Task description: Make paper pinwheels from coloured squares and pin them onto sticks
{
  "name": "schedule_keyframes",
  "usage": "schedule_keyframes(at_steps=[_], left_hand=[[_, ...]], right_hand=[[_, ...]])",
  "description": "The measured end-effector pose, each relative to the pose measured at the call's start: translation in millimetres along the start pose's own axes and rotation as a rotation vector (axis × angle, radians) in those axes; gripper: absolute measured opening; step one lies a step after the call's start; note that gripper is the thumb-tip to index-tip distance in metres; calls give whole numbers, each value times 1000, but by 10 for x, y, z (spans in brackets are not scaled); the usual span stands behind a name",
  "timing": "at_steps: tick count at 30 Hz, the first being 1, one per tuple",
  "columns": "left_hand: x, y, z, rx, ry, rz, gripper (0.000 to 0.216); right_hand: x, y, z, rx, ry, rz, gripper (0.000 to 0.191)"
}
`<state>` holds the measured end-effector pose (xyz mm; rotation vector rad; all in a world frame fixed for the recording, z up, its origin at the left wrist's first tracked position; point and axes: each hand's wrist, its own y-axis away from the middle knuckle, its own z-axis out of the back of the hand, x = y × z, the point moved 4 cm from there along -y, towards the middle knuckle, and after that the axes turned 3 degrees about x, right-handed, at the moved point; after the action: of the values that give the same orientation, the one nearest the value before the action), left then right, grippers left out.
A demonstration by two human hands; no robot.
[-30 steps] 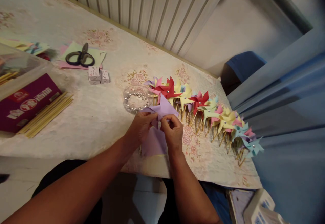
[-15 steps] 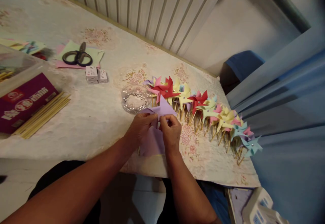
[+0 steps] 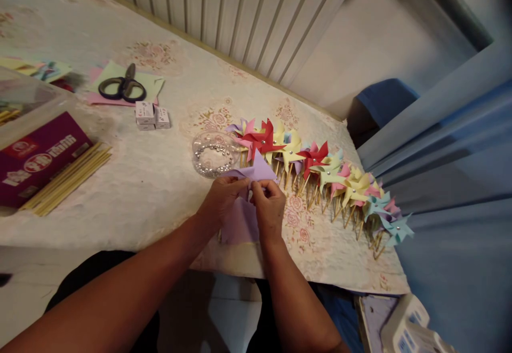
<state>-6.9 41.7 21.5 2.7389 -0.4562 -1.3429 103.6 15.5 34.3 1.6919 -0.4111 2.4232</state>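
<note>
My left hand (image 3: 221, 201) and my right hand (image 3: 269, 203) meet over a purple paper piece (image 3: 258, 170), each pinching a folded corner of it. More purple paper (image 3: 241, 225) lies flat under my hands near the table's front edge. Just behind, a clear round container of pearl-headed pins (image 3: 214, 154) stands on the flowered tablecloth (image 3: 168, 182). A row of finished paper pinwheels (image 3: 320, 169) on wooden sticks runs to the right from it.
Black scissors (image 3: 122, 88) lie on green and pink paper at the back left, with small white boxes (image 3: 151, 115) beside them. A bundle of wooden sticks (image 3: 68, 177) and a purple box (image 3: 36, 158) are at the left. A radiator (image 3: 224, 11) lines the far edge.
My hands stay on the purple paper, fingers shifting slightly as the corners fold inward. The view has drifted a little.
</note>
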Motion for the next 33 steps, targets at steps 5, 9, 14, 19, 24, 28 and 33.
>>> schedule_keyframes(at_steps=[5,9,14,19,24,28,33], left_hand=[[-12,12,9,9,-21,-12,16],[-1,12,66,-23,-31,26,12],[-16,-14,113,-12,-63,62,15],[6,-13,100,131,-161,134,17],[-25,13,81,190,-271,151,16],[-76,20,54,227,-403,95,15],[-71,25,40,279,-526,27,17]], right_hand=[[36,29,-9,-2,1,-13,24],[128,-24,182,-135,6,43,23],[75,-244,541,-197,-12,54,28],[-114,-308,422,277,-215,-137,33],[-183,-241,331,396,-157,-168,31],[-209,-228,338,427,-128,-186,27],[-177,-213,336,431,-39,-200,19]])
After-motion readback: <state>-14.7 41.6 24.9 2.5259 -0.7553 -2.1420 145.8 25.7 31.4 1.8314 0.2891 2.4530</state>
